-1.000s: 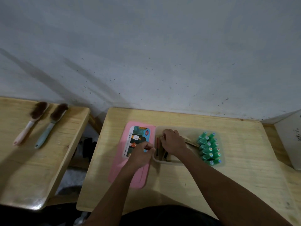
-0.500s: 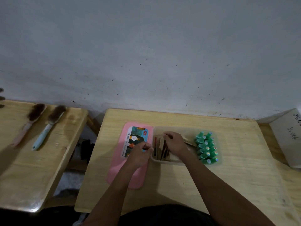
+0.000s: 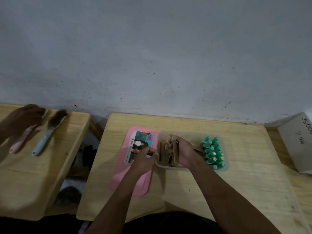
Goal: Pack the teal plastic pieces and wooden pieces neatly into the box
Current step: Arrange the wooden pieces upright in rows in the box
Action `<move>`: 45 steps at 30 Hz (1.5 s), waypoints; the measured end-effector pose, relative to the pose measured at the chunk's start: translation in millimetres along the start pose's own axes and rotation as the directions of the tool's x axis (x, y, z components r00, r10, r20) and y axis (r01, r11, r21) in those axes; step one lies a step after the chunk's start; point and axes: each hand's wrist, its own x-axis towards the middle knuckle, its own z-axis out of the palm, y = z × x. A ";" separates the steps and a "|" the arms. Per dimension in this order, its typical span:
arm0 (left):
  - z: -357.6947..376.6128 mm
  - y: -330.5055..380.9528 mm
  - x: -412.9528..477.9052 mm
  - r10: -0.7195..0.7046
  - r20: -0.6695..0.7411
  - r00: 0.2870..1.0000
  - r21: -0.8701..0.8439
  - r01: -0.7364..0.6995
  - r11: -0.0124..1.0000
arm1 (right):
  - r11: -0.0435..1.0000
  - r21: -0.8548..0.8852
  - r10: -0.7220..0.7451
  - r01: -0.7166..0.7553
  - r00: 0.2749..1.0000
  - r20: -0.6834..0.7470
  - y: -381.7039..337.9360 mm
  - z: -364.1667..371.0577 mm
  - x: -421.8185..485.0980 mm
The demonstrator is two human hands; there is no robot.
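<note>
The shallow, translucent beige plastic box sat at the centre of the frame on the pale wooden table, already holding both kinds of piece. In its right part the teal plastic pieces stood upright in close rows, touching one another, probably so that they took the least room. In its left part lay the flat brown wooden pieces, several of them on edge and side by side.

The right hand was inside the box with its fingers closed on one long wooden piece, held on edge with its far end raised. I judge it was being lined up with its neighbours before being pressed down into the row. The left hand hovered just left of the box's rim, curled nearly into a fist; whether it pinched something small was too blurred to tell. It seemed placed there to steady the box or to feed in the next piece.

Under that hand lay the pink plastic lid with a printed label, flat on the table and touching the box's left side, kept close for closing later.

At the left of the frame, on a separate wooden table, lay a blue-handled brush and a pink-handled brush, with another person's blurred hand over the pink one. A white carton stood at the right edge.
</note>
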 end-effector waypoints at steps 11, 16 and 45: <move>0.5 2.8 -3.3 0.005 -0.005 1.000 0.000 -0.005 1.000 | 0.999 -0.052 -0.011 0.009 1.000 -0.029 -0.2 -3.0 -8.8; 0.7 3.4 -3.8 0.005 -0.009 1.000 0.003 -0.005 1.000 | 0.999 -0.028 -0.026 0.024 0.998 -0.054 0.1 -1.7 -12.2; 2.4 7.0 -8.0 0.031 -0.040 0.999 0.027 -0.030 0.999 | 0.519 -0.760 -0.609 0.391 0.793 -0.008 -1.3 11.7 19.7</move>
